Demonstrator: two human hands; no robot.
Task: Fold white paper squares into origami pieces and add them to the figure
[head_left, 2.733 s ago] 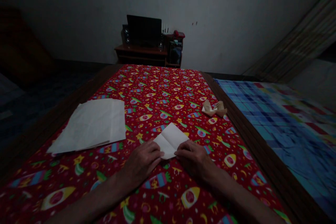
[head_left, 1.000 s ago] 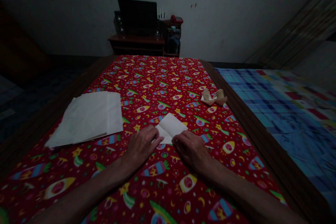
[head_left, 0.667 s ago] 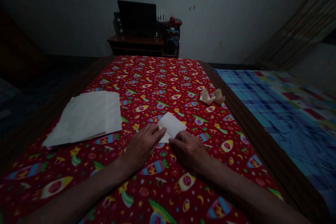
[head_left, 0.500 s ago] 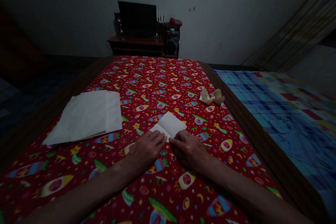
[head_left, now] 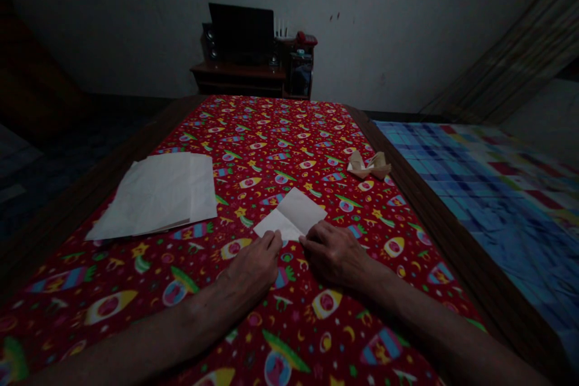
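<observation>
dim room, camera on the head looking down at a wooden tabletop [head_left: 409, 193] covered by a red cloth [head_left: 271, 151] with a rocket and star print. the left hand [head_left: 251, 271] and right hand [head_left: 335, 255] both lie palm-down on the cloth, a small gap between them, and a folded white paper [head_left: 292, 216] sits flat just ahead of that gap, a roughly square piece turned corner-on with a crease across it. the fingers [head_left: 270, 247] on both hands are stretched out fairly flat, tips at the paper's near edge, with the right hand's touching its lower corner. can't really tell if either hand is pinching it or only pressing it down. to the left, near the hands, lies a stack of white paper sheets [head_left: 154, 196] with slightly offset edges. over on the right, close to the tabletop's edge, is a small folded tan paper piece [head_left: 368, 165], and past that edge is a blue checked cloth [head_left: 474, 199]. at the far wall a low wooden shelf [head_left: 237, 70] carries a black screen [head_left: 241, 27] with a speaker [head_left: 208, 42] beside it and a red object [head_left: 306, 39] up top. its right-hand compartment [head_left: 299, 79] holds something dark, too dim to make out.
</observation>
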